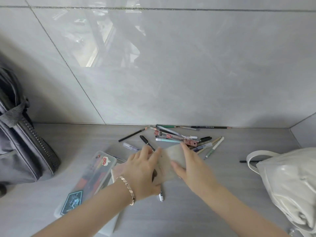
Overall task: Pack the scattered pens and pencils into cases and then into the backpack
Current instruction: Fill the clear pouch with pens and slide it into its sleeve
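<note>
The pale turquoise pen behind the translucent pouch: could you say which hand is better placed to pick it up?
Probably the right hand: its fingertips lie beside the pale turquoise pen; the left hand is farther off. Both touch the translucent soft pouch.

Grey backpack point(20, 142), glossy white bag point(290, 177) — the desk point(222, 185) is streaked grey. The clear case point(89, 178) carries a red sticker point(105, 160) and a teal-and-black sticker point(72, 201). Mid-frame — a red packet point(174, 136), a pale blue pen point(168, 140), a black pencil point(131, 135).
</note>
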Demonstrator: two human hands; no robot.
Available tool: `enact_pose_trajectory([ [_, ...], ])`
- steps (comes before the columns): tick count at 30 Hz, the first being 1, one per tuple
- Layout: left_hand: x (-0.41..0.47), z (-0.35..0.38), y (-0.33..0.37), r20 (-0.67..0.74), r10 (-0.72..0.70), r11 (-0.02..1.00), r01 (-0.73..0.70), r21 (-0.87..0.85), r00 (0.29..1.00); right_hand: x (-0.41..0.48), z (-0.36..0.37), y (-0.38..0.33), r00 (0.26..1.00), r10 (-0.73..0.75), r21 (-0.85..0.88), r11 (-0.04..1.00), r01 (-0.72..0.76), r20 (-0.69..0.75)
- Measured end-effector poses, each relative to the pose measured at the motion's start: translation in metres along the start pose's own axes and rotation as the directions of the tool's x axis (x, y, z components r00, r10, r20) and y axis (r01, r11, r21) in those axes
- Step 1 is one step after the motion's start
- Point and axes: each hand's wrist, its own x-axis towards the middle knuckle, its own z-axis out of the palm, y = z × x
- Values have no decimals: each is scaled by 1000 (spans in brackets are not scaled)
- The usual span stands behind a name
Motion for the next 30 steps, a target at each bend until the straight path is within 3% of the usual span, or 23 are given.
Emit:
enact_pose_trajectory([
  [2,3,9,0,42,23,1000,-23,-19,999,-2,-2,13,999,8,-112,994,-12,-35],
  [6,3,22,-12,49,30,996,-25,-88,998,3,-23,37,986,161,27,987,-160,-43],
  [10,-2,26,-43,79,-47,994,54,-90,996,6,-45,57,958,147,90,988,-128,-246],
  [14,0,22,-57,197,-133,987,148,-64,971,14,-46,50,933,182,257,961,-102,-311],
  [16,7,17,-54,270,-151,959,206,-192,951,22,-43,39,927,180,326,943,-68,-329],
  [19,15,11,-50,166,-215,842,269,-468,962,42,-38,18,925,146,418,908,16,-352],
  [21,18,8,-55,52,-318,827,304,-473,947,60,-32,6,919,207,536,844,5,-335],
  [23,19,10,-66,-7,-435,801,384,-459,900,75,-18,-5,947,259,704,709,-54,-188],
  [24,20,10,-74,-10,-494,768,431,-473,869,82,-7,-8,963,243,686,721,-100,-116],
  [25,21,10,-83,-6,-547,730,474,-492,837,89,7,-12,979,200,567,812,-140,-45],
  [27,20,9,-99,10,-612,669,524,-527,791,99,38,-21,989,111,216,968,-130,101],
  [30,18,4,-119,-8,-691,594,561,-576,723,112,78,-40,974,-2,-181,983,44,226],
])
